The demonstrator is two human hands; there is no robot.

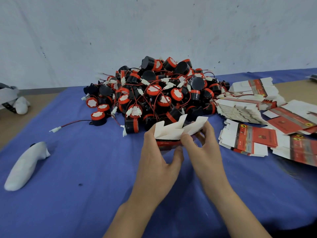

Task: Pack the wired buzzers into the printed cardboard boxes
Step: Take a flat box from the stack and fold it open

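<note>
A big pile of black and red wired buzzers (159, 90) with white connectors lies at the middle back of the blue cloth. Just in front of it I hold one printed cardboard box (173, 133) in both hands, its white end flaps standing up and open. My left hand (159, 155) grips its left side with the thumb on the red front. My right hand (204, 146) pinches the right side and a flap. Flat, unfolded printed boxes (253, 138) lie in stacks to the right.
One buzzer (98, 116) lies apart at the pile's left with its wire stretched out. A white handheld controller (25, 166) lies on the blue cloth (85, 186) at left, with another white device (12, 100) at the far left edge. A wall stands behind.
</note>
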